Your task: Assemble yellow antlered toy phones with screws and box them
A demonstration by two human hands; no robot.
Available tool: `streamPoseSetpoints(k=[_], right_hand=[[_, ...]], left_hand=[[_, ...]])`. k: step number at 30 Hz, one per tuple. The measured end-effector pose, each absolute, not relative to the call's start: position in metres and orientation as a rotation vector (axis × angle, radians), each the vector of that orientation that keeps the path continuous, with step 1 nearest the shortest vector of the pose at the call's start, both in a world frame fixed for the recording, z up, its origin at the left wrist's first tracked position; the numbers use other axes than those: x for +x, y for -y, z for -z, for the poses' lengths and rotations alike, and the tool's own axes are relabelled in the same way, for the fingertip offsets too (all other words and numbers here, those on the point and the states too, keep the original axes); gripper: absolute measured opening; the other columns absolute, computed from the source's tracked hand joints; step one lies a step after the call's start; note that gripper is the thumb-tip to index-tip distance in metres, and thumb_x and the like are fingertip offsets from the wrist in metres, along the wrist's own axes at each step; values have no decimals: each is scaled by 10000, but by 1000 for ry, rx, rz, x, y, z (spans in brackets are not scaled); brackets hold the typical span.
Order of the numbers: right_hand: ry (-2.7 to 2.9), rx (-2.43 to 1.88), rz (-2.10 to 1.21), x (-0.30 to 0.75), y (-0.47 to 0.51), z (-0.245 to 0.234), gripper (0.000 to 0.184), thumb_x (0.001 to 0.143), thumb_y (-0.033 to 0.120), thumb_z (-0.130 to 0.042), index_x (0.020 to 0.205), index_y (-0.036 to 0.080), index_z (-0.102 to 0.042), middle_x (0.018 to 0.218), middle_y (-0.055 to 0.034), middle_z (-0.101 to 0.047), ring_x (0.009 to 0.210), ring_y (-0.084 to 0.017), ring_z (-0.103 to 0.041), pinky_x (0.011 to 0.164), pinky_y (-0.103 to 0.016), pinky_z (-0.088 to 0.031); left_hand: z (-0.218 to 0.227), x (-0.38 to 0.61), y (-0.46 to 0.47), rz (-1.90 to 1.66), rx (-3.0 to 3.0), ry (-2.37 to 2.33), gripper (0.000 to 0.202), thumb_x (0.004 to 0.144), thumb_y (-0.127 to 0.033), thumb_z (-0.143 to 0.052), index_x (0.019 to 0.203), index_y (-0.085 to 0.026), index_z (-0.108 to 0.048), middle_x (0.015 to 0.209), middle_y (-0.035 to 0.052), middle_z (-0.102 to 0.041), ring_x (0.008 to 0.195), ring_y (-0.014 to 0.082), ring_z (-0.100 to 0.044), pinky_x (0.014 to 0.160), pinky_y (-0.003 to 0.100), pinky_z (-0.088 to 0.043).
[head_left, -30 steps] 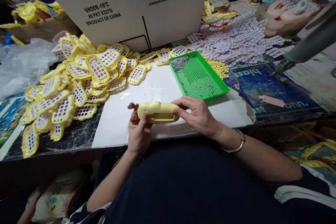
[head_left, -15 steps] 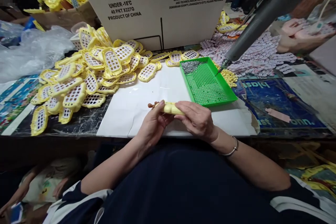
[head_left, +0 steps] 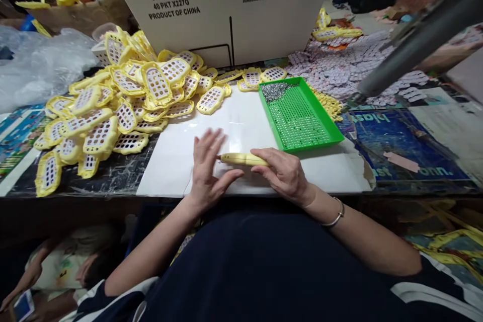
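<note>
A pale yellow plastic toy-phone shell (head_left: 241, 159) lies nearly flat on the white board (head_left: 241, 126) near the table's front edge. My right hand (head_left: 283, 173) grips its right end with curled fingers. My left hand (head_left: 209, 168) is open, fingers spread, resting at the shell's left end with the thumb just under it. Behind the hands a green tray (head_left: 302, 115) holds small silver screws heaped in its far corner.
A heap of yellow keypad covers (head_left: 121, 95) fills the table's left. A large cardboard box (head_left: 226, 5) stands at the back. White keypad pieces (head_left: 339, 68) are spread at right. A grey hanging screwdriver (head_left: 411, 45) angles in from the upper right. Clear plastic bag (head_left: 37, 68) at far left.
My left hand let go of the shell and spread open beside it. The shell now lies flatter on the board. The hanging screwdriver swung rightward, away from the green tray.
</note>
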State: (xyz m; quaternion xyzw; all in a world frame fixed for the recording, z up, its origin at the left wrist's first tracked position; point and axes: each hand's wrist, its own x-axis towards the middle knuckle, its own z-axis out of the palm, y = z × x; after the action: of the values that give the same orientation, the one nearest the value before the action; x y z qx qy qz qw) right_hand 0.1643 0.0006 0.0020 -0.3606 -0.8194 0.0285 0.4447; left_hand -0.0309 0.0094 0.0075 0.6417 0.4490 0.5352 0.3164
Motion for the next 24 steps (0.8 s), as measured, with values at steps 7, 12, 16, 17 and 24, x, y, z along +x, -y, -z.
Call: streamPoseSetpoints(k=[7,12,16,17,24], right_hand=[[2141,-886,-155,166,7,10,323,955,259,-426,1213,97,-533,1067,-163,-686,999,-198,-655,829,-334,-566],[2008,-953,-249,161,13,14,272,931,195,-440,1153,125,-581,1044,-148,-685,987,-201,-651,831,-354,-562],[1936,-958,-310,158,10,13,239,921,188,-464,1102,137,-612,989,-121,-701,913,-180,-663,789,-320,-562],[1927,-956,-334,158,9,13,238,923,193,-465,1105,144,-611,987,-114,-702,904,-174,-663,785,-314,-561],[1854,-992,-458,165,12,8,249,941,257,-474,1130,156,-601,965,-89,-701,878,-144,-666,767,-270,-558]], left_hand=[[-3,-23,-17,-1006,2230,-1095,238,776,-343,-667,995,-261,-713,861,52,-713,814,218,-629,1045,406,-305],[7,-17,-8,-1184,2034,-1167,211,686,-284,-732,895,-293,-746,863,33,-733,781,237,-621,957,407,-349],[5,-13,-8,-1253,1904,-1182,226,633,-245,-764,854,-294,-761,796,19,-726,731,225,-614,995,413,-327],[3,-12,-10,-1246,1874,-1186,224,626,-245,-770,845,-289,-761,783,18,-721,729,222,-614,1015,414,-316],[-4,-15,-6,-1350,1759,-1207,432,587,-273,-824,997,-254,-693,1073,57,-684,1103,253,-569,1142,417,-184]])
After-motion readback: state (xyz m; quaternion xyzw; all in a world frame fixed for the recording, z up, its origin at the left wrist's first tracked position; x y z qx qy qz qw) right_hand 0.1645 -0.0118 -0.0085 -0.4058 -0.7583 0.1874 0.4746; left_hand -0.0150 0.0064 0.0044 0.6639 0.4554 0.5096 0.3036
